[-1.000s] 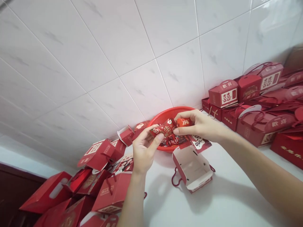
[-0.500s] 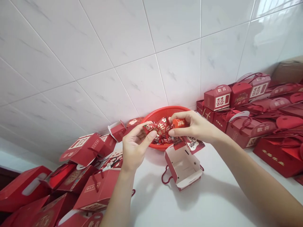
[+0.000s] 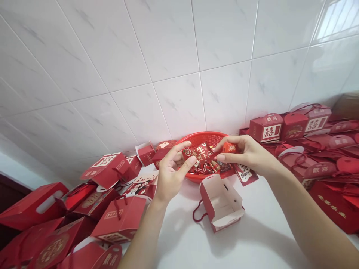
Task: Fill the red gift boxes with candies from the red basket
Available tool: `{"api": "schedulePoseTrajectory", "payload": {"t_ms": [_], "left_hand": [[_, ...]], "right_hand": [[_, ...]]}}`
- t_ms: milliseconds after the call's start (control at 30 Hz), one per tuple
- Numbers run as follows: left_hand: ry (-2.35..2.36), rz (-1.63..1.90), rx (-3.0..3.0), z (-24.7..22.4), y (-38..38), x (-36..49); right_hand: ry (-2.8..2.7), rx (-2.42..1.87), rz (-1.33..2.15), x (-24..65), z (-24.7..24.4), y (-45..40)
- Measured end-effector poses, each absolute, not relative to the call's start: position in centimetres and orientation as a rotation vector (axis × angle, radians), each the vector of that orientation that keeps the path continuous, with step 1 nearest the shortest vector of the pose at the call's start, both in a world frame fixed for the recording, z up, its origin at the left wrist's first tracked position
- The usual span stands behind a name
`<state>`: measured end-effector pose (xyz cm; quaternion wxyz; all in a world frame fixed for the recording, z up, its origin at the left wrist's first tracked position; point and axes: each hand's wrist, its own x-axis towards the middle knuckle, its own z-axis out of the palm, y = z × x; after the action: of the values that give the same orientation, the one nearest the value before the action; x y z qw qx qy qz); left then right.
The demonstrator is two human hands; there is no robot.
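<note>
Hands [image 3: 171,178] — red packet [image 3: 200,152] between them, open box [image 3: 221,203] below

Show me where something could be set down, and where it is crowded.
The white tabletop is bare in front of the open gift box, between left forearm and right forearm. Crowded: toward the tiled wall, around the red colander, with left hand and right hand there, and on both sides, under piled gift boxes.

A wall [image 3: 174,48] of white, grey-streaked tiles stood behind. A bright, barred reflection [image 3: 340,20] gleamed at its upper right. Soft shadows [image 3: 258,231] crossed the white surface [image 3: 202,256] below.
</note>
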<state>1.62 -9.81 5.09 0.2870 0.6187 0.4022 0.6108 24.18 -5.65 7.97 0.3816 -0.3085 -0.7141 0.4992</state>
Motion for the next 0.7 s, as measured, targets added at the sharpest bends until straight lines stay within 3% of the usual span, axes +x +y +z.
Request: {"api": "schedulePoseTrajectory", "payload": {"t_ms": [700], "left_hand": [[1.094,1.672,1.811,4.99,-9.73,1.53]], "right_hand": [[-1.975,-0.855,1.011,24.27,8.59,-6.2]]}}
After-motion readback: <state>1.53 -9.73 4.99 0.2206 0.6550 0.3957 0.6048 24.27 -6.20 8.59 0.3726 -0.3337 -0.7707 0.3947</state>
